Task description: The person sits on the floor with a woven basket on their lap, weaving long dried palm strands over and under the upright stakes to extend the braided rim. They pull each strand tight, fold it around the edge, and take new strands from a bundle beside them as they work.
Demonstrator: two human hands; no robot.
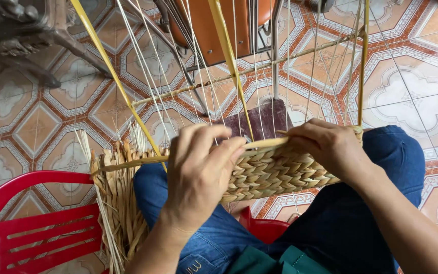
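1. Across the lap, a woven mat [275, 175] is held against a bamboo frame [229, 50], so the top row stays in reach.
2. The left hand [201, 170] is curled over the mat's upper edge, fingers bent, pinching a strand.
3. The right hand [328, 147] is closed on that edge (what lies under it cannot be told).
4. Loose straw [115, 203] is kept beside the left knee; no container is seen.

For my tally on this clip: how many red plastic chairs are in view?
2. One red chair stands at lower left beside the person's knee; another red chair shows between the legs, mostly hidden. More could be out of frame.
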